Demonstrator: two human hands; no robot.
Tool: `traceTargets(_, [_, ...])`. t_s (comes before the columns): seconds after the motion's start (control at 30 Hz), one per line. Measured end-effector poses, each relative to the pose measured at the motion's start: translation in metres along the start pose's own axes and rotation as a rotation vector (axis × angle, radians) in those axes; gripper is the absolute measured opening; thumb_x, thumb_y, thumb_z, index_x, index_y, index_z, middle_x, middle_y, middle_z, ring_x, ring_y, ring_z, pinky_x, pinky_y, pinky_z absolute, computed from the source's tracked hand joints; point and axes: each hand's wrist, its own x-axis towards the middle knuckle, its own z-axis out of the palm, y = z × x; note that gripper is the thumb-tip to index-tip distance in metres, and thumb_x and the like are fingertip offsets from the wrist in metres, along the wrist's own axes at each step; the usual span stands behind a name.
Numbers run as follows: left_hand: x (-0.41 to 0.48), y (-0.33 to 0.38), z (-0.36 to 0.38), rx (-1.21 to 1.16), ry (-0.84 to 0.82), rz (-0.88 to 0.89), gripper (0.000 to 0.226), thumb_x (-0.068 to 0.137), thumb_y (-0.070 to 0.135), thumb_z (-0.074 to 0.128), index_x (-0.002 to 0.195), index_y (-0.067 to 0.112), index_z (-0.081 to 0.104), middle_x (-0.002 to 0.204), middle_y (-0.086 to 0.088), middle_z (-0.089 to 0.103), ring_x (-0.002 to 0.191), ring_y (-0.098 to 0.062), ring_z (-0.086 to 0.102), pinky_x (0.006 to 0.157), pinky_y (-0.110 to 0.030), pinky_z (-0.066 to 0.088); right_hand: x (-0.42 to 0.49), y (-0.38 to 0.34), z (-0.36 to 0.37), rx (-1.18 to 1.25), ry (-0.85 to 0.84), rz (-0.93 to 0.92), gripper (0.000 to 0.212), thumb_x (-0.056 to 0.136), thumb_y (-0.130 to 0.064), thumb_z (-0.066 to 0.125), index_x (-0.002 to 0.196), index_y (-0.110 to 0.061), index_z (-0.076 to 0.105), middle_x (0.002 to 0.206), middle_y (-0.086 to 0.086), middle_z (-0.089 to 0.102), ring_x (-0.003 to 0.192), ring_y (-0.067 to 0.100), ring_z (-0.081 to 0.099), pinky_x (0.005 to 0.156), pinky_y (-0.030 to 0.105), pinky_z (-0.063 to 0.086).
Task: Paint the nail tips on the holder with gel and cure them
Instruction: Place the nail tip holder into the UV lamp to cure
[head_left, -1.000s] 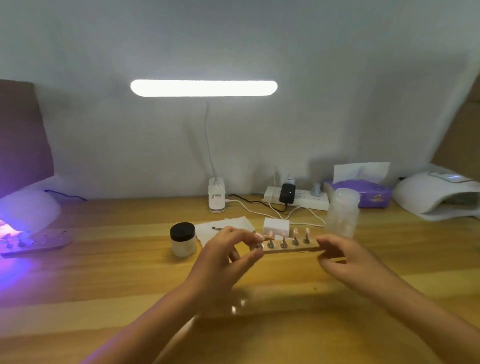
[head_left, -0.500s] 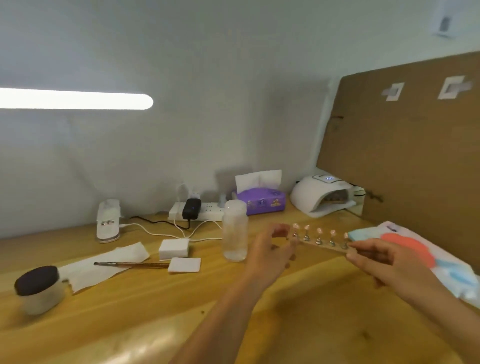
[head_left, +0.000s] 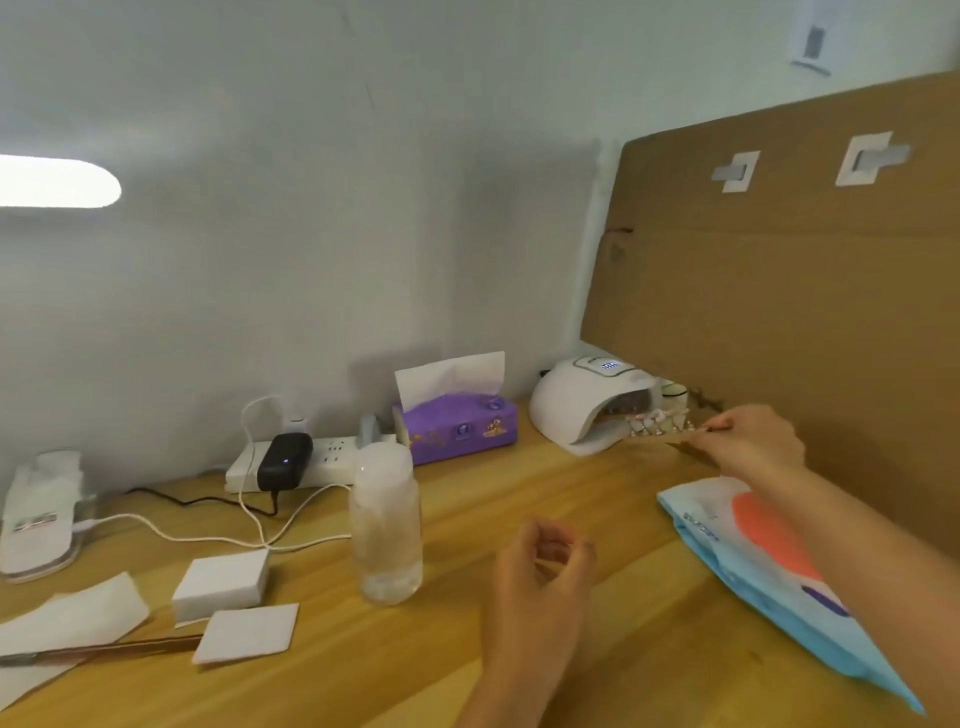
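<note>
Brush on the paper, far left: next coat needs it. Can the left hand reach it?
Probably yes: left hand holds nothing; only a flat white pad lies between it and the brush.

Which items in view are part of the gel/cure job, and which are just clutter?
In play: holder with nail tips, held by the right hand; curing lamp; brush.

Lying about: tissue box; clear bottle; power strip; white pads; blue packet.
</note>
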Motion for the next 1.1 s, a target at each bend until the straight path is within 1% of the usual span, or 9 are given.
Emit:
traceTargets(0.13, [0.003,-0.002,-0.002,-0.016,-0.011,-0.005,0.014,0.085,0.025,0.072,0.074,0.019,0.066,0.061,0.011,0.060,0.052,-0.012,0.049,0.058,-0.030,0.041,0.032,-0.007,0.033,0.110,0.013,0.153,0.013,0.086,-0.021,0.071,0.090,-0.009,0.071,0.080,0.010,0.071,0.077,0.026,0.068,0.070,0.035,0.056])
traceTargets(0.23, [0.004,-0.003,-0.001,-0.006,0.002,-0.003,0.017,0.085,0.024,0.073,0.070,0.020,0.064,0.057,0.011,0.060,0.051,-0.014,0.049,0.057,-0.030,0.041,0.046,-0.008,0.056,0.250,0.062,0.225,0.013,0.085,-0.014,0.069,0.094,-0.004,0.069,0.073,0.009,0.069,0.064,0.020,0.064,0.053,0.027,0.045])
traceTargets(0.4, [0.014,0.005,-0.008,-0.121,-0.034,-0.105,0.014,0.088,0.013,0.071,0.074,0.014,0.066,0.066,-0.001,0.061,0.049,-0.018,0.048,0.048,-0.026,0.039,0.058,-0.012,0.088,0.380,0.041,0.277,0.009,0.083,-0.010,0.069,0.087,-0.004,0.063,0.065,0.010,0.065,0.053,0.020,0.062,0.052,0.028,0.048])
traceTargets(0.53, [0.020,0.013,-0.018,-0.219,-0.079,-0.243,0.014,0.091,0.017,0.068,0.091,0.003,0.065,0.076,-0.012,0.055,0.039,-0.008,0.047,0.039,-0.019,0.039,0.071,-0.013,0.103,0.363,-0.041,0.290,0.029,0.085,-0.030,0.074,0.079,-0.008,0.055,0.073,0.012,0.065,0.066,0.028,0.066,0.072,0.036,0.058])
traceTargets(0.73, [0.020,0.014,-0.015,-0.241,-0.072,-0.261,0.011,0.090,0.015,0.068,0.091,0.004,0.066,0.077,-0.012,0.054,0.040,-0.004,0.046,0.039,-0.018,0.040,0.085,-0.014,0.116,0.248,-0.074,0.239,0.040,0.085,-0.046,0.068,0.095,-0.009,0.056,0.079,0.012,0.066,0.072,0.028,0.065,0.069,0.034,0.054])
traceTargets(0.8, [0.021,0.013,-0.015,-0.246,-0.067,-0.258,0.009,0.090,0.014,0.068,0.089,0.005,0.066,0.077,-0.011,0.056,0.041,-0.004,0.047,0.039,-0.019,0.040,0.089,-0.017,0.118,0.237,-0.097,0.192,0.038,0.084,-0.044,0.069,0.103,-0.014,0.054,0.082,0.011,0.063,0.076,0.029,0.066,0.074,0.037,0.056])
traceTargets(0.9, [0.021,0.012,-0.014,-0.234,-0.055,-0.245,0.012,0.090,0.013,0.068,0.090,0.002,0.066,0.081,-0.013,0.057,0.042,-0.005,0.046,0.039,-0.020,0.040,0.096,-0.014,0.116,0.259,-0.016,0.212,0.036,0.085,-0.029,0.070,0.114,-0.010,0.058,0.082,0.009,0.061,0.067,0.026,0.061,0.058,0.031,0.048])
traceTargets(1.03, [0.023,0.011,-0.013,-0.229,-0.055,-0.241,0.014,0.089,0.013,0.070,0.091,0.001,0.065,0.079,-0.010,0.059,0.041,-0.009,0.046,0.041,-0.022,0.040,0.105,-0.010,0.121,0.106,0.052,0.108,0.047,0.086,-0.028,0.072,0.126,-0.011,0.054,0.121,0.019,0.061,0.109,0.039,0.059,0.077,0.036,0.043])
traceTargets(1.1, [0.023,0.011,-0.014,-0.235,-0.059,-0.240,0.012,0.089,0.013,0.069,0.089,0.001,0.065,0.076,-0.008,0.059,0.040,-0.009,0.046,0.042,-0.024,0.038,0.109,-0.010,0.126,-0.037,0.021,0.047,0.040,0.092,-0.032,0.063,0.125,-0.012,0.055,0.123,0.019,0.060,0.111,0.039,0.057,0.079,0.037,0.043])
